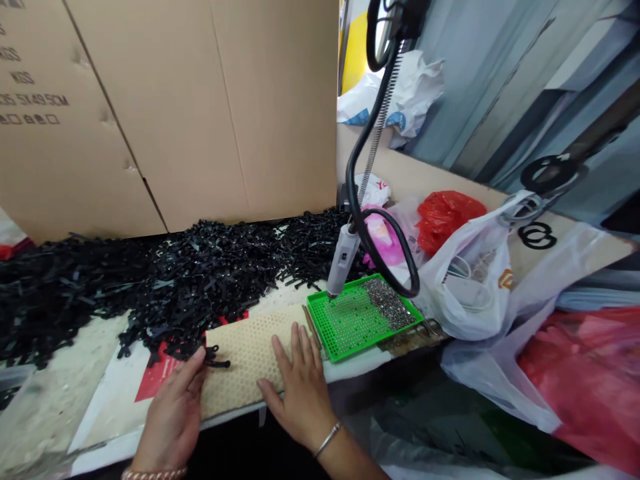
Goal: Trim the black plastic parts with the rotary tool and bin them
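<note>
My left hand rests on the left edge of a beige honeycomb mat, its fingertips touching a small black plastic piece; the fingers lie loosely stretched. Flat on the right part of the mat lies my right hand, fingers spread, with a silver bracelet on the wrist. A large pile of black plastic pieces covers the table behind the mat. To the right of the mat sits a green perforated tray with a heap of small grey metal bits at its far end.
A grey pen-like tool on a black cable stands with its tip at the green tray. A big cardboard box walls the back. White, red and pink plastic bags crowd the right side. A red card lies under the mat.
</note>
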The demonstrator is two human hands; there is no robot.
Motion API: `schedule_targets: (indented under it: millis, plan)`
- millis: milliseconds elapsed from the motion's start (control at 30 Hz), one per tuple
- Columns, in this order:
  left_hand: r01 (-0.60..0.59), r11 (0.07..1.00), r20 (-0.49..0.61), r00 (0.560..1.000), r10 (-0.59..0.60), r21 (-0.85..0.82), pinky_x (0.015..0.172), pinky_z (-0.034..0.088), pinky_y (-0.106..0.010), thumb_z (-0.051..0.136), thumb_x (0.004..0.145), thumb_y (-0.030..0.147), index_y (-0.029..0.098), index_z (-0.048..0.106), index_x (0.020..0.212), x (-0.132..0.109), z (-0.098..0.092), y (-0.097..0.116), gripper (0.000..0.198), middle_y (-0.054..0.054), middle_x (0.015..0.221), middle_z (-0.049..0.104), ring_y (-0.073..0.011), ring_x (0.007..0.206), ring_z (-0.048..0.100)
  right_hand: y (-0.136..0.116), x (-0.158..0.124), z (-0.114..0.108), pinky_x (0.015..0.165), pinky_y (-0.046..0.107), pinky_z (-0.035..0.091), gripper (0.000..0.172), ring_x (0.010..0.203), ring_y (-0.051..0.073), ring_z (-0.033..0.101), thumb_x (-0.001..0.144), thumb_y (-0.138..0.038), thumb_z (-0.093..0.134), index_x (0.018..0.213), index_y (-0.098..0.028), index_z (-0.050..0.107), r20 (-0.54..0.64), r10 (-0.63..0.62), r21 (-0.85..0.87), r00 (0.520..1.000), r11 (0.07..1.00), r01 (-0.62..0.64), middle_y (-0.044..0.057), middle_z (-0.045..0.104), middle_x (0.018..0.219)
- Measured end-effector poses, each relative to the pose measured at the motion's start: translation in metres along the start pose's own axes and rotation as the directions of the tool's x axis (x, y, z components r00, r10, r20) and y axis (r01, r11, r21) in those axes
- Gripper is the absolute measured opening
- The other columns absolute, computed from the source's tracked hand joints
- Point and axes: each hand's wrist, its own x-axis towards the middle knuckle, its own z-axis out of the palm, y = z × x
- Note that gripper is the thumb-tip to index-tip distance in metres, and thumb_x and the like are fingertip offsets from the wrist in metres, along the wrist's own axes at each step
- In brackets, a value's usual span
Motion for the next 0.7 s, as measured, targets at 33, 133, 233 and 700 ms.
schedule_targets:
  millis: [33,133,233,700]
  plan:
    - [-0.011,1.000,-0.009,1.000,0.011,0.004,0.072,0.056,-0.019,0.055,0.085,0.009,0.013,0.071,0.079,-0.002,-0.003,0.003,0.018,-0.003,0.077,0.073,-0.0122,0.071,0.069,-0.004,0.000,-0.001,0.112,0.054,0.020,0.066,0.140,0.033,0.004,0.090,-0.053,0.053,0.146,-0.025,0.031,0.016,-0.021,0.015,1.000,1.000,0.021,0.011,0.000,0.155]
    - [-0.058,0.998,-0.050,0.997,0.058,-0.006,0.070,0.056,-0.016,0.057,0.084,0.009,0.016,0.071,0.079,-0.006,-0.012,0.009,0.016,-0.001,0.078,0.074,-0.0113,0.072,0.069,-0.009,-0.002,-0.004,0.112,0.052,0.023,0.066,0.141,0.031,0.007,0.092,-0.051,0.051,0.148,-0.027,0.024,0.037,-0.089,0.046,0.995,0.995,0.087,0.008,0.001,0.155]
    - [-0.067,0.997,-0.084,0.994,0.064,-0.026,0.069,0.054,-0.012,0.056,0.085,0.008,0.016,0.071,0.076,-0.005,-0.016,0.009,0.019,0.000,0.078,0.074,-0.0089,0.071,0.068,-0.001,-0.001,-0.005,0.111,0.053,0.026,0.062,0.141,0.031,0.006,0.096,-0.043,0.045,0.149,-0.022,0.020,-0.041,-0.035,0.012,0.999,0.999,0.036,0.010,0.002,0.155]
    - [-0.068,0.998,-0.049,0.997,0.067,-0.013,0.071,0.057,-0.019,0.059,0.082,0.008,0.014,0.069,0.075,-0.002,-0.003,0.007,0.014,-0.002,0.075,0.073,-0.0133,0.074,0.069,0.004,0.001,0.002,0.108,0.051,0.032,0.063,0.140,0.033,0.013,0.095,-0.038,0.046,0.148,-0.014,0.023,-0.084,0.074,-0.070,0.994,0.994,-0.080,0.015,0.005,0.154]
